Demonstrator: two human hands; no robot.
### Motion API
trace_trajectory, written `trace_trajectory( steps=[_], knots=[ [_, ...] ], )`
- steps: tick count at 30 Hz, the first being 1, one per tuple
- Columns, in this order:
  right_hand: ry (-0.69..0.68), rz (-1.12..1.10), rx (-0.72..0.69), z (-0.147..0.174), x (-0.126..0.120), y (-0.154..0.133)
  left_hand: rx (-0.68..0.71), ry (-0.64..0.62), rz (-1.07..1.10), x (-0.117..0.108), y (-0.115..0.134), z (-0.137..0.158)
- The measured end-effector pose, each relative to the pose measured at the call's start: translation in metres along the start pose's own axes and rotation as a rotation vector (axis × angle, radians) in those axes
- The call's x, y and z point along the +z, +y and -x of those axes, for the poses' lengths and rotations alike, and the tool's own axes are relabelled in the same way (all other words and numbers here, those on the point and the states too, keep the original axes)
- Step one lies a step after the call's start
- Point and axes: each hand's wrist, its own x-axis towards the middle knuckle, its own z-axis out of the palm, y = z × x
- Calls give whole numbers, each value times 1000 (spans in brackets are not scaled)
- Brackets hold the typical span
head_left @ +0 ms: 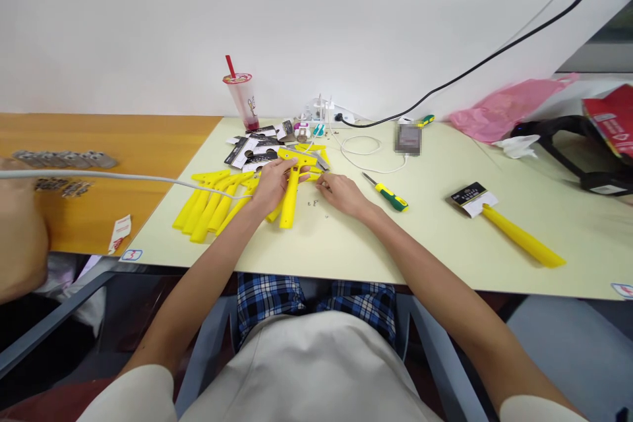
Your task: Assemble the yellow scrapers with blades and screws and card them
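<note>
My left hand (273,183) is closed around a yellow scraper handle (290,201), its wide head up and its grip pointing toward me. Just right of it, my right hand (341,192) has its fingers drawn together over the table; whatever is between them is too small to make out. A grey metal piece (322,162) lies beyond the right fingertips, near more yellow parts. Left of my left hand, several yellow scraper handles (210,208) lie side by side. A few tiny screws (313,203) are scattered below the right hand.
Black-and-white cards (242,152), a cup with a straw (242,102) and a power strip (321,112) stand along the wall. To the right are a green-yellow screwdriver (393,198), a phone (408,138) and a carded scraper (519,234). Another person's arm (20,237) is at left.
</note>
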Motion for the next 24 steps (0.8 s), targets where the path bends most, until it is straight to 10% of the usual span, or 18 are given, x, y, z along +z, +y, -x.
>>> trace_trajectory(
  steps=[16,24],
  knots=[
    [-108,-165,-63,13,-23,5,-14,-6,-30,-4,-4,-3],
    [-377,-345,-99,20,-43,3,-10,-11,-34,-5,-4,-4]
  ],
)
